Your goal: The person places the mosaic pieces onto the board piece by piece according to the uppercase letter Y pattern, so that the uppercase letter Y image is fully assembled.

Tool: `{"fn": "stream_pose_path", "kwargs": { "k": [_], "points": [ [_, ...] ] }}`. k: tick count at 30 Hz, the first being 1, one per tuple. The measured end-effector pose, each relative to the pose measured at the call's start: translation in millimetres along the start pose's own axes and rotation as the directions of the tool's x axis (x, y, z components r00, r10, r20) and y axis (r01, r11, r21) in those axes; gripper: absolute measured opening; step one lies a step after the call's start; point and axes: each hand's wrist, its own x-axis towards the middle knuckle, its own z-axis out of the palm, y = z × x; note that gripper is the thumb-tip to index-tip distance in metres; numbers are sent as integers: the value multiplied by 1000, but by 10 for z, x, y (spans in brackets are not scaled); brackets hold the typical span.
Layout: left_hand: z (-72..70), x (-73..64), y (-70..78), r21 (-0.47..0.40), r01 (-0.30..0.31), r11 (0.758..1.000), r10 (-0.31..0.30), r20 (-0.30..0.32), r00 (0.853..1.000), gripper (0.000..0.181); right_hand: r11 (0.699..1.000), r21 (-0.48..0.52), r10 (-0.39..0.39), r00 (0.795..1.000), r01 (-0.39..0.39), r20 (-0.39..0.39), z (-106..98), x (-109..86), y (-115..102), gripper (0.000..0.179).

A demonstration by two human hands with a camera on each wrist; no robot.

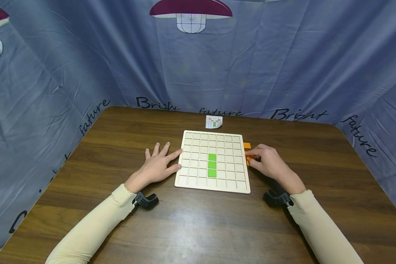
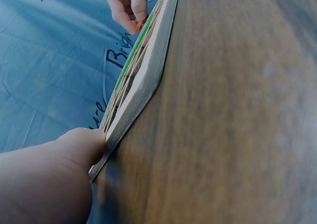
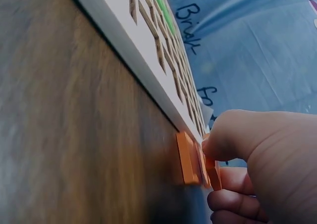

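A pale wooden grid board [image 1: 212, 189] lies on the table, with green tiles [image 1: 212, 164] filling a short column of its cells. My left hand [image 1: 158, 165] is spread flat at the board's left edge, thumb and forefinger touching the rim. On the opposite side, my right hand [image 1: 267, 161] pinches an orange tile [image 3: 213, 174] between thumb and fingers. Beneath and beside those fingertips are more orange pieces [image 3: 186, 159] against the board's right edge; the hand partly hides them. Another orange tile [image 1: 247, 145] lies flat just beyond the hand.
A small paper card [image 1: 213, 122] with a coloured grid pattern lies behind the board. The brown wooden table [image 1: 204, 223] is bordered at the back and sides by a blue printed curtain [image 1: 250, 66]. Each wrist wears a black camera band.
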Motion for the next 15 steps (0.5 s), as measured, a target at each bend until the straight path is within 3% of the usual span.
{"fn": "stream_pose_path", "kwargs": {
  "k": [10,15],
  "points": [
    [-15,1,12,-2,0,1000,0,1,1000,60,997,37,-67,997,69,-41,33,144,-114,24],
    [-13,5,11,4,6,1000,-6,1,1000,60,992,76,-101,995,103,-22,57,252,-185,24]
  ]
}}
